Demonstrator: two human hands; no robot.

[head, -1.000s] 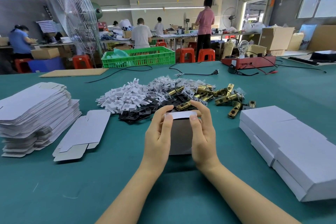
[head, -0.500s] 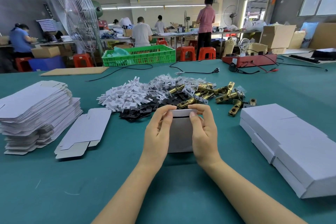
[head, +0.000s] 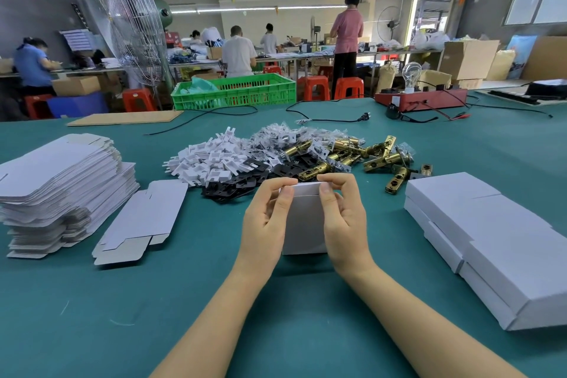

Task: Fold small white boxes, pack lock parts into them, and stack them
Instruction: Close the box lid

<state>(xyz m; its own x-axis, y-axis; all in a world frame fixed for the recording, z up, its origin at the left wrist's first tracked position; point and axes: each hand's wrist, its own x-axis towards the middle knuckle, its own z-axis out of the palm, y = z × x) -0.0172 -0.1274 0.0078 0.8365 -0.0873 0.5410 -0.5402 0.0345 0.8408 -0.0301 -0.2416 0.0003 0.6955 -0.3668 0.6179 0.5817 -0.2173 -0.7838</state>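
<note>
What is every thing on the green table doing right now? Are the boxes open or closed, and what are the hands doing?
small white box: upright, top flap folded down, held by both hands.
left hand: grips the box's left side.
right hand: grips the box's right side.
flat box blanks: unfolded, stacked.
single blank: flat, beside the stack.
finished boxes: closed, stacked.
lock parts: loose, heaped.
power plug: unplugged, lying on the table.

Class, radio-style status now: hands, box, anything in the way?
Left hand and right hand both grip the white box, upright on the table. Top flap closed. Nothing blocking; lock parts behind.
</note>
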